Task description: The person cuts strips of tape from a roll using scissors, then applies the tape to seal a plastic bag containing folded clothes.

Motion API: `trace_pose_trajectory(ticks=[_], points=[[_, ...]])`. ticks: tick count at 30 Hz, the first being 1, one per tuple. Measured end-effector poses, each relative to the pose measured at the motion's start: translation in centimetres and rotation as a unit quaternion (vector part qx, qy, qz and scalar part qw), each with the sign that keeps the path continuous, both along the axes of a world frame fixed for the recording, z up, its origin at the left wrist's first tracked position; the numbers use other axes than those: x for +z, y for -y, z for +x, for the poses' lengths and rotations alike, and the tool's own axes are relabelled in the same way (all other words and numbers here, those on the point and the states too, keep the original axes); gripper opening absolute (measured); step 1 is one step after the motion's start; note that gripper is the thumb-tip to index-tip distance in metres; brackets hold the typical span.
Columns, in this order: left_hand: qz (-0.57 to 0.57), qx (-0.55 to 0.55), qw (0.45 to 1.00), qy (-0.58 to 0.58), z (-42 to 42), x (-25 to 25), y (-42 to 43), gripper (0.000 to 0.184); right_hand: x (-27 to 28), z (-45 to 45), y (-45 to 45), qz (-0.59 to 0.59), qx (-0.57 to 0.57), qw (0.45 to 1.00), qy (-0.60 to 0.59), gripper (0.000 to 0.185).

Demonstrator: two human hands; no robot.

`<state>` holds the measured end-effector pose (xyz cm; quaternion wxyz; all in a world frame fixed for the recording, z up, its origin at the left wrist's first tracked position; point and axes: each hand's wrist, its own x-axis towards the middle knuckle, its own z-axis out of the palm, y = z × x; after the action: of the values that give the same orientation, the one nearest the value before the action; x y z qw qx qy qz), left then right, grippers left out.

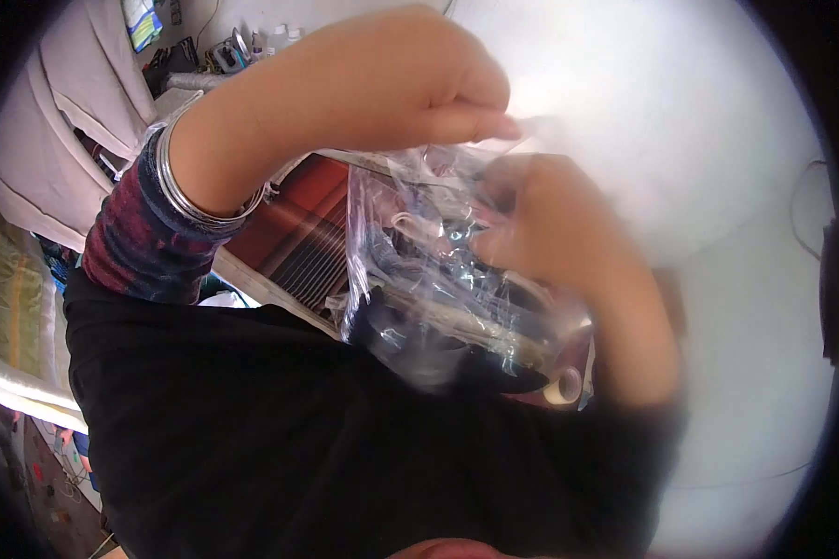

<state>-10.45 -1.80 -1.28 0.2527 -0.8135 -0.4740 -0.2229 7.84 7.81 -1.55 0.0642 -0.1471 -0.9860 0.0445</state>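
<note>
While a pale surface [755,307] spreads beyond the right hand, a person in a black shirt [345,447] works both bare hands at the upper part of a clear plastic bag [438,307]. Draped cloth [75,121] hangs well to the left of the left hand. The bag lies between the hands and the shirt, its film creased and shiny over a jumble of contents, most too blurred to name. A red panel with dark stripes [312,200] shows beside the bag, below the left forearm. The left hand [471,102], its wrist ringed by silver bangles [171,182] under a patterned sleeve [154,233], is closed, fingers curled and thumb tip at the film's upper edge, apparently pinching it. The right hand [550,210], blurred, bends inward against the bag's upper side; how far its fingers are parted, and whether they grip, cannot be told. Smallest in view, a pale roll [556,390] sits at the bag's lower corner, nearer the body than the right hand. Handling of the bag's upper film appears to be under way, work that calls for a light, steady pinch on the slack plastic, with the contents kept from shifting.
</note>
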Motion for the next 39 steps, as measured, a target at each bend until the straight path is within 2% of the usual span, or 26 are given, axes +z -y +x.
trace_pose_trajectory(ticks=[2,6,9,10,12,14,15,16,18,19,20,21,22,23,24,25,26,28,30,31,33,35,39], points=[[-0.062,-0.059,0.990,0.114,0.2,1.9,0.6,0.040,0.1,-0.5,0.3,-0.029,-0.043,0.997,0.055,0.049],[0.015,-0.020,0.987,0.160,0.2,3.0,2.3,0.033,-1.3,0.8,-0.9,-0.061,-0.035,0.997,0.017,0.050],[0.079,0.118,0.926,0.349,-3.1,3.3,2.5,0.033,-1.6,3.5,-2.3,-0.027,0.011,0.999,-0.036,0.049],[0.097,0.163,0.893,0.407,-4.5,3.4,2.5,0.035,-1.1,4.6,-2.1,-0.060,0.003,0.996,-0.069,0.047],[0.176,0.143,0.865,0.448,-8.8,2.8,2.6,0.035,-0.8,7.5,-2.9,-0.094,-0.010,0.990,-0.102,0.045],[0.271,0.180,0.856,0.403,-18.9,-0.8,4.6,0.025,-0.8,11.6,-4.7,-0.177,-0.093,0.965,-0.170,0.038],[0.285,0.121,0.774,0.553,-18.1,-2.2,5.6,0.025,-1.0,13.8,-5.3,-0.225,-0.151,0.939,-0.213,0.036],[0.287,0.058,0.668,0.684,-17.6,-3.7,6.5,0.026,-1.9,16.3,-5.3,-0.250,-0.179,0.924,-0.229,0.033],[0.286,0.346,0.686,0.572,-23.1,-11.6,10.4,0.042,-4.2,20.7,-5.2,-0.299,-0.218,0.903,-0.217,0.029],[0.271,0.476,0.663,0.510,-24.1,-14.5,11.8,0.054,-5.6,22.6,-5.1,-0.322,-0.230,0.899,-0.187,0.027],[0.324,0.505,0.675,0.429,-23.8,-19.3,12.7,0.057,-7.7,23.8,-5.2,-0.375,-0.290,0.870,-0.137,0.027],[0.230,0.578,0.679,0.389,-23.7,-23.4,14.5,0.052,-11.2,24.7,-6.0,-0.392,-0.310,0.858,-0.115,0.025],[0.170,0.603,0.676,0.388,-21.9,-26.5,14.7,0.048,-16.2,25.6,-7.1,-0.410,-0.331,0.845,-0.092,0.025],[0.108,0.625,0.672,0.382,-20.2,-29.7,14.9,0.044,-22.9,27.7,-8.3,-0.308,-0.313,0.898,-0.007,0.028],[0.111,0.596,0.693,0.391,-20.3,-36.0,14.7,0.037,-28.1,28.0,-9.2,-0.261,-0.318,0.909,0.071,0.034],[0.071,0.371,0.771,0.513,-18.3,-39.2,13.8,0.028,-33.2,28.1,-9.9,-0.212,-0.314,0.913,0.150,0.041],[-0.073,0.425,0.780,0.453,-16.8,-41.5,11.9,0.019,-34.5,26.2,-9.6,-0.219,-0.328,0.900,0.186,0.047],[-0.094,0.278,0.688,0.664,-8.2,-38.0,8.0,0.018,-36.3,22.6,-9.0,-0.225,-0.342,0.882,0.233,0.054],[-0.210,0.210,0.720,0.627,-8.3,-38.7,6.2,0.022,-36.4,20.5,-8.4,-0.232,-0.340,0.887,0.210,0.054],[-0.207,0.212,0.721,0.627,-7.7,-36.7,5.7,0.022,-36.5,20.0,-8.2,-0.236,-0.338,0.889,0.198,0.054],[-0.368,0.233,0.635,0.639,-6.2,-31.3,5.6,0.040,-36.5,19.6,-8.0,-0.246,-0.333,0.893,0.176,0.054],[-0.371,0.234,0.629,0.642,-6.4,-31.7,6.7,0.041,-36.5,19.5,-8.0,-0.261,-0.333,0.893,0.154,0.055],[-0.431,0.184,0.582,0.665,-4.3,-33.2,7.3,0.045,-36.7,19.5,-7.6,-0.307,-0.333,0.885,0.111,0.055]])
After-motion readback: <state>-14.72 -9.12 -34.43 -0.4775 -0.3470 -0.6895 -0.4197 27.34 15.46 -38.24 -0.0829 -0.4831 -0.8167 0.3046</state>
